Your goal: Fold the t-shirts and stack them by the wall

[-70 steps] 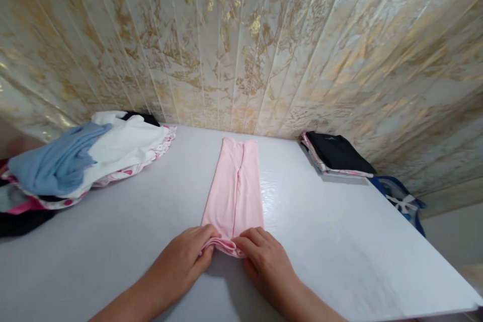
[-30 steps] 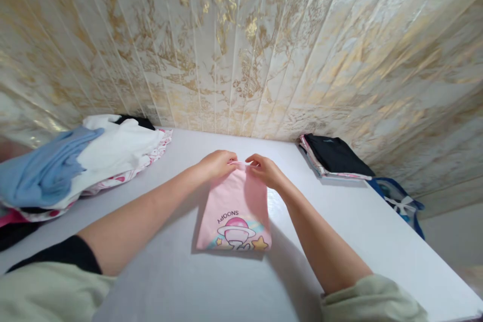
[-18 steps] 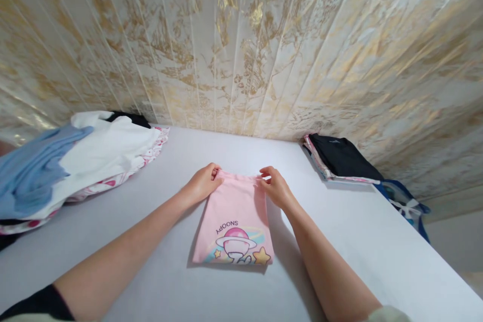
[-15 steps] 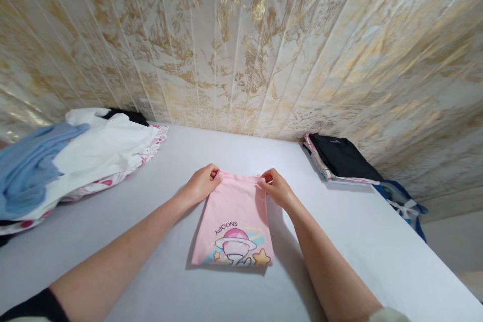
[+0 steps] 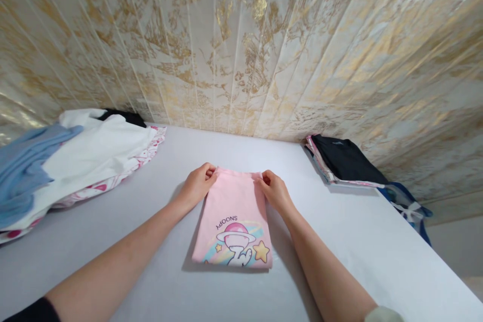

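Observation:
A pink folded shirt with a cartoon print and the word SNOOPY lies in the middle of the white table. My left hand pinches the shirt's far left corner. At the far right corner, my right hand pinches the edge the same way. Both sets of fingers are closed on the cloth.
A loose heap of clothes, blue, white and pink-patterned, fills the table's far left. A folded stack with a black garment on top sits at the far right by the marbled wall. A blue bag hangs past the table's right edge.
The long pink strip has been folded in half away from me, so the print now faces up. Both hands went from its near end to its far corners, then drew slightly nearer.

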`<state>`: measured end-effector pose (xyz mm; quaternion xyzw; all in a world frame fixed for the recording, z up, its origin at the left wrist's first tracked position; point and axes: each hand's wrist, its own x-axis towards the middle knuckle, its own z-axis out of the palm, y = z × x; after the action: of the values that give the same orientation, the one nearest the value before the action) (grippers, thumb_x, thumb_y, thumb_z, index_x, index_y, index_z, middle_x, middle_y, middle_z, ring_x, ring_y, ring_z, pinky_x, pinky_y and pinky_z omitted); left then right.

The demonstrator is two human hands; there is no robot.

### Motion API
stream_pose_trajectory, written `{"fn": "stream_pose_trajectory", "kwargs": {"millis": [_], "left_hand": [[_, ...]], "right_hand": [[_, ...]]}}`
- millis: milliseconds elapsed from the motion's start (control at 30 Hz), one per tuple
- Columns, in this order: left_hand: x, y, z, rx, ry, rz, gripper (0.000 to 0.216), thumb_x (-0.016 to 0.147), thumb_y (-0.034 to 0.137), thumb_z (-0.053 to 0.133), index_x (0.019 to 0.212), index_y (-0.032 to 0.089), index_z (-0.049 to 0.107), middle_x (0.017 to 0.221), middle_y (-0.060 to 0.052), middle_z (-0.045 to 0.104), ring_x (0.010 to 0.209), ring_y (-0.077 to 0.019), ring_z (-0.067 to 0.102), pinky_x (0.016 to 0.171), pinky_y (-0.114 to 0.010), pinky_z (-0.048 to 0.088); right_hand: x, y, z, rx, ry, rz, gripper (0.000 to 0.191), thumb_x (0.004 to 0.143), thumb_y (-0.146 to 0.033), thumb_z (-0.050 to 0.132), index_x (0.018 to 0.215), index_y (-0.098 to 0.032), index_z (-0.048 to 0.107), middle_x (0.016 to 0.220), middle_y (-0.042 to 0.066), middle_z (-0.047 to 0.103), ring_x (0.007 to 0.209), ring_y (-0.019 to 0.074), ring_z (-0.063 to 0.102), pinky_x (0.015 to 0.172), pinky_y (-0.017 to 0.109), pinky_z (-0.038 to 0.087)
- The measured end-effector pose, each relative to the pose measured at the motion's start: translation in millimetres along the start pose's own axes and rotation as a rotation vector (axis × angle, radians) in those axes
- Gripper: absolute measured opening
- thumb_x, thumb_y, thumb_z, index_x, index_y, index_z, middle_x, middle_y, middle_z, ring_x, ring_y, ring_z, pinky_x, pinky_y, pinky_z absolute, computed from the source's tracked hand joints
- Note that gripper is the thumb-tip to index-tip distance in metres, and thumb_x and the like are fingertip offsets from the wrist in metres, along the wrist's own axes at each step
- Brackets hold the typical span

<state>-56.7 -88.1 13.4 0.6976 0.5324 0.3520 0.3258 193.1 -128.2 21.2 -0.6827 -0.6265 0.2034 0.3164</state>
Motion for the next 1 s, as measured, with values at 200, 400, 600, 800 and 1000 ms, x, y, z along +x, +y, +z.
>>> {"fn": "stream_pose_trajectory", "kwargs": {"millis": [200,400,600,800,1000], "left_hand": [[1.4,-2.9,2.4,0.006,0.070,-0.007,0.009,0.078,0.027,0.050,0.082,0.022,0.055,0.078,0.000,0.065,0.074,-0.0161,0.061,0.070,-0.026,0.047],[4.1,1.1,3.2,0.078,0.091,-0.071,0.007,0.080,0.026,0.051,0.081,0.021,0.056,0.075,-0.001,0.065,0.070,-0.0169,0.062,0.065,-0.026,0.045],[4.8,-1.0,3.1,0.083,0.109,-0.049,0.008,0.081,0.025,0.051,0.081,0.022,0.058,0.080,-0.001,0.068,0.075,-0.0167,0.063,0.068,-0.025,0.044],[5.9,-3.8,5.2,0.136,0.131,-0.036,0.007,0.083,0.025,0.052,0.081,0.022,0.058,0.079,0.000,0.067,0.074,-0.0169,0.062,0.066,-0.025,0.042],[4.2,-3.2,6.1,0.159,0.196,-0.012,0.020,0.083,0.018,0.051,0.102,0.023,0.053,0.084,0.000,0.062,0.078,-0.0163,0.061,0.073,-0.026,0.044]], "right_hand": [[-0.1,1.2,-1.5,0.056,0.017,-0.023,0.017,0.082,-0.036,0.047,0.077,-0.021,0.055,0.071,-0.001,0.062,0.062,0.0137,0.052,0.059,0.024,0.035],[1.3,0.0,3.9,-0.016,0.112,0.001,0.017,0.084,-0.036,0.047,0.078,-0.022,0.054,0.069,0.000,0.061,0.064,0.0155,0.054,0.061,0.025,0.035],[0.1,1.9,5.0,0.032,0.147,-0.049,0.016,0.085,-0.034,0.047,0.080,-0.021,0.054,0.079,0.001,0.064,0.067,0.0149,0.056,0.065,0.026,0.038],[3.4,5.1,7.9,0.011,0.174,0.018,0.016,0.083,-0.033,0.047,0.093,-0.022,0.053,0.076,0.000,0.061,0.067,0.0166,0.056,0.064,0.027,0.038],[5.3,11.3,9.3,-0.001,0.238,-0.033,0.018,0.080,-0.028,0.046,0.095,-0.020,0.052,0.082,0.001,0.059,0.070,0.0166,0.055,0.067,0.028,0.040]]}}
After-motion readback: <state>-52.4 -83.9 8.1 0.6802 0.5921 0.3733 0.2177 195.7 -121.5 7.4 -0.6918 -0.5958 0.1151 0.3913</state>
